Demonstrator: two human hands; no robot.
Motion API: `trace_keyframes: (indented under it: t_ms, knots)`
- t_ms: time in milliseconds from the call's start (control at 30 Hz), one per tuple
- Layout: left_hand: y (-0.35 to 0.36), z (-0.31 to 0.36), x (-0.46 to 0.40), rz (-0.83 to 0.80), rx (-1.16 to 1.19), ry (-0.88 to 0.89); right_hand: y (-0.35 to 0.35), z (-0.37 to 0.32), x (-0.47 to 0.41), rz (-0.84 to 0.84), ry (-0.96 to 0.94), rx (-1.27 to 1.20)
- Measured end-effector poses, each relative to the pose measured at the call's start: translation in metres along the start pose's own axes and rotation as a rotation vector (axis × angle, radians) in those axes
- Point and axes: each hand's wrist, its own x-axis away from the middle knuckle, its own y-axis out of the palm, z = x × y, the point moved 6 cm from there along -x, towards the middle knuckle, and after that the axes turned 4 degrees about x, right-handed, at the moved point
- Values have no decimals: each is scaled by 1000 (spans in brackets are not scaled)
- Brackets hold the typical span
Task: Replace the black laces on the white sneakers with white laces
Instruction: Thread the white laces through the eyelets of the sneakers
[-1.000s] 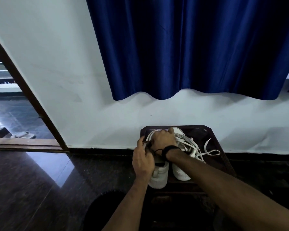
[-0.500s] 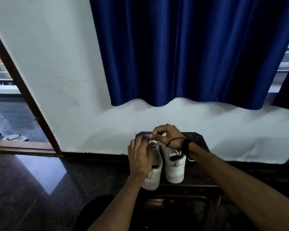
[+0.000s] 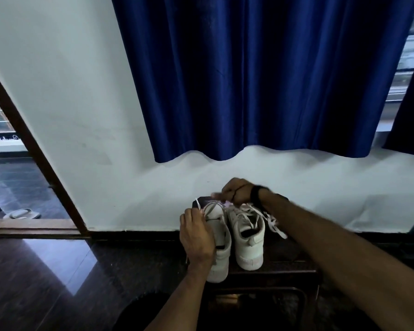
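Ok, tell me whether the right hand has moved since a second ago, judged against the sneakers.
Yes. The right hand has risen off the sneakers and now sits above and beyond their toe ends, toward the wall, pinching a white lace.

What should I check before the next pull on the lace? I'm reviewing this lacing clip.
1. Left hand grips white lace end: ok.
2. Right hand pinches the lace's other end: cannot tell, blurred.
3. Pair of white high-top sneakers upright, side by side on dark wooden stool: ok.
4. Black laces fully out: cannot tell.
5. Loose white laces beside right sneaker clear of the hands: ok.
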Motion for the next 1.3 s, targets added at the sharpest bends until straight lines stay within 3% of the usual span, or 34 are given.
trace_keyframes:
  t_ms: [200,367,467,567,633,733,833,900,933,967,1033,1067,1100,1167,1200,1300]
  knots:
    - [0,2,0,18,13,3,-93,-25,48,-2,-98,-580]
    - [-4,6,-5,-12,147,-69,-131,-53,76,-3,-240,-657]
    - [-30,44,-31,45,296,-125,-128,-65,81,-1,-297,-623]
    - [-45,109,-80,-247,819,-86,-117,-73,81,-12,-312,-569]
    - [-56,137,-103,-409,963,-21,-115,-74,81,4,-300,-580]
    - [-75,122,-119,-270,791,34,-121,-61,88,51,-249,-625]
    - [-75,52,-117,-57,660,-326,-127,-44,103,53,-224,-680]
    - [-82,17,-102,20,394,-617,-128,-37,110,60,-233,-732]
    - [-87,16,-92,58,254,-680,-128,-37,111,61,-248,-764]
    - [-94,26,-84,139,183,-654,-127,-39,111,57,-268,-800]
    - [-108,70,-69,280,283,-382,-124,-49,106,50,-311,-864]
    - [-105,96,-61,207,436,-228,-122,-55,104,47,-328,-891]
    - [-95,122,-55,21,617,-138,-119,-62,101,45,-341,-914]
    - [-72,170,-40,-469,907,-101,-115,-76,99,45,-361,-935]
    - [-64,183,-36,-640,978,-127,-115,-81,98,52,-365,-939]
    - [-59,191,-33,-811,1133,-246,-125,-82,96,159,-358,-916]
